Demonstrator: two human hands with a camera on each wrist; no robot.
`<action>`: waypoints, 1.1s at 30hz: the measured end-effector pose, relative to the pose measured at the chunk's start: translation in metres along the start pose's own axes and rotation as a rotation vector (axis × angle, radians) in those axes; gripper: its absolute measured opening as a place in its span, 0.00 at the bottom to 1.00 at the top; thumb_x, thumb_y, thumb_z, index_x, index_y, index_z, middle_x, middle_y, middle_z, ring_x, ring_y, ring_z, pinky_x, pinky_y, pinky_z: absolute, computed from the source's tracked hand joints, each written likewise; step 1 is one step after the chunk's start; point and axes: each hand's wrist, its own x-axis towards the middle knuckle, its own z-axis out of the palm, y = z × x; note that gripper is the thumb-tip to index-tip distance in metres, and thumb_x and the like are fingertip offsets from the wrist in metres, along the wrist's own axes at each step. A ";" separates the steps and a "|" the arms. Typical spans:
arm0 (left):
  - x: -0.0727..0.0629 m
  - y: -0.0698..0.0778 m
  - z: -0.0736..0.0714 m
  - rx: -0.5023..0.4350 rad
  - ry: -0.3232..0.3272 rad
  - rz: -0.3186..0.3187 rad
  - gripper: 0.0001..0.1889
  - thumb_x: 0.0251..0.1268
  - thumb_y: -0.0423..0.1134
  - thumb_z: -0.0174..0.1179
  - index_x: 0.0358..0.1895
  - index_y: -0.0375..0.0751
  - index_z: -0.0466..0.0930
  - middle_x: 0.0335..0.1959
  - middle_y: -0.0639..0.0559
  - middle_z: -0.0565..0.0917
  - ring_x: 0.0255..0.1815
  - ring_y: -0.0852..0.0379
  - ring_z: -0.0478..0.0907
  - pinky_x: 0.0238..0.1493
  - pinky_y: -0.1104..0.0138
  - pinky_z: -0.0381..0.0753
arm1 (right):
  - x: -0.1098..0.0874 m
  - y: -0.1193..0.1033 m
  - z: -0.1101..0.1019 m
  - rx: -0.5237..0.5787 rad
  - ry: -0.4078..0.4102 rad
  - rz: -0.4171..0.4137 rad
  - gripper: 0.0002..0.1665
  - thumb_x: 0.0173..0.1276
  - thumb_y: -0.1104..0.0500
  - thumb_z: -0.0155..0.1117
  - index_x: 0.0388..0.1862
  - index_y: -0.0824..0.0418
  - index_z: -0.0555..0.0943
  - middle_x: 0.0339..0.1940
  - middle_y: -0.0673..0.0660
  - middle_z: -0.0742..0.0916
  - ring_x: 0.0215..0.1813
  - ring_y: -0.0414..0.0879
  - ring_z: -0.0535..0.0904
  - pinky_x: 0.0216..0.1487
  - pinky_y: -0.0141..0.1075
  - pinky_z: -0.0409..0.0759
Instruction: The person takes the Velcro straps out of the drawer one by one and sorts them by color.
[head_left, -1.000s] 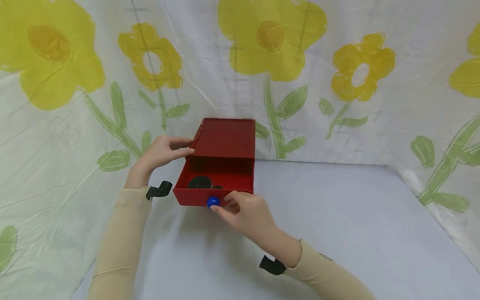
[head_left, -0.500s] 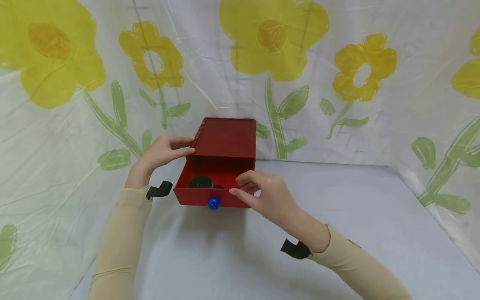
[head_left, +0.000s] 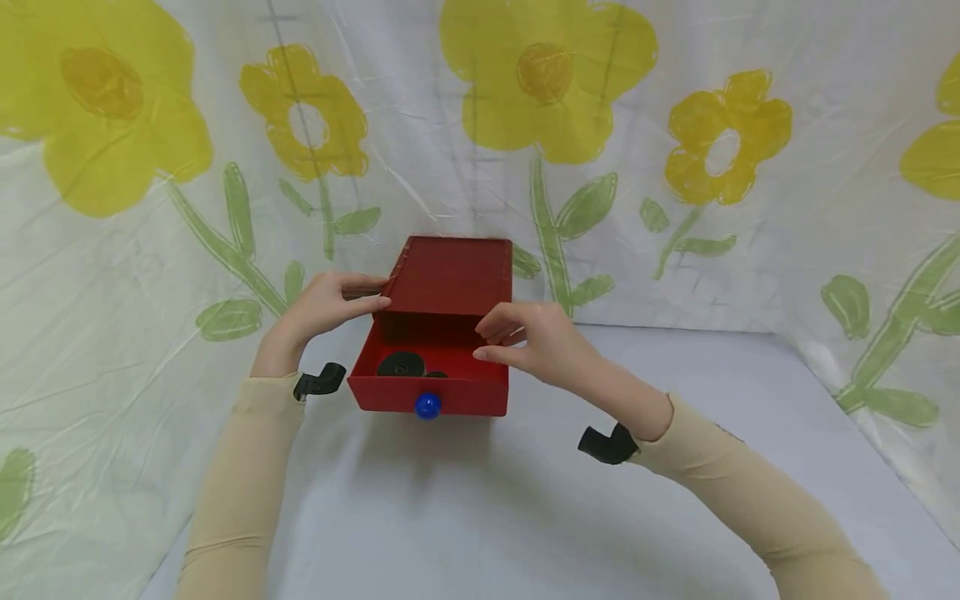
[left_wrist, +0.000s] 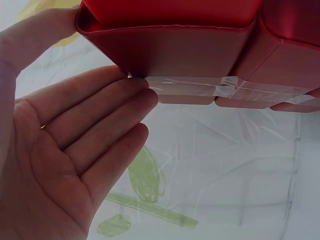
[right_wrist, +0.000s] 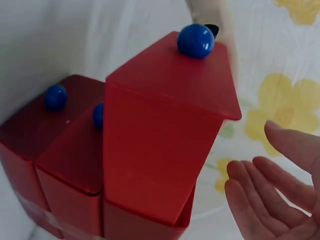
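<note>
A red drawer cabinet (head_left: 450,275) stands on the table, its top drawer (head_left: 472,397) pulled out. A blue ball knob (head_left: 427,406) is on the drawer's front. Inside lies a black disc (head_left: 401,364) with a small centre hole, and a smaller black round piece (head_left: 436,374) shows just behind the front panel. My left hand (head_left: 326,304) rests against the cabinet's upper left side, fingers straight and thumb at its top edge. My right hand (head_left: 536,337) hovers by the drawer's right side, fingers loosely bent with nothing between them.
In the right wrist view, two lower drawers with blue knobs (right_wrist: 55,97) are pushed in. Clear tape (left_wrist: 190,86) runs along the cabinet's side. A flower-printed curtain (head_left: 420,150) hangs behind the pale table (head_left: 675,467).
My right hand has let go of the blue knob and moved up and right to the drawer's right side. The drawer and my left hand have stayed in place.
</note>
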 end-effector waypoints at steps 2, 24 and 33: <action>0.001 -0.001 0.000 -0.001 -0.002 -0.001 0.29 0.59 0.58 0.62 0.63 0.51 0.75 0.61 0.47 0.78 0.61 0.45 0.75 0.60 0.46 0.73 | 0.006 0.003 -0.002 0.028 -0.043 0.031 0.15 0.57 0.54 0.73 0.42 0.57 0.83 0.38 0.49 0.88 0.39 0.38 0.84 0.42 0.32 0.84; 0.000 0.000 0.000 0.001 -0.002 -0.019 0.30 0.58 0.60 0.61 0.63 0.53 0.75 0.61 0.47 0.78 0.61 0.45 0.75 0.60 0.46 0.73 | 0.048 0.008 0.034 0.012 -0.354 0.098 0.19 0.55 0.54 0.74 0.46 0.58 0.84 0.43 0.52 0.88 0.44 0.40 0.84 0.45 0.27 0.82; 0.001 -0.001 0.000 0.017 0.005 -0.017 0.30 0.58 0.60 0.61 0.63 0.52 0.75 0.60 0.47 0.78 0.60 0.45 0.76 0.59 0.46 0.73 | 0.047 0.014 0.047 -0.009 -0.445 0.063 0.18 0.59 0.59 0.71 0.50 0.55 0.83 0.44 0.49 0.87 0.47 0.39 0.83 0.47 0.27 0.81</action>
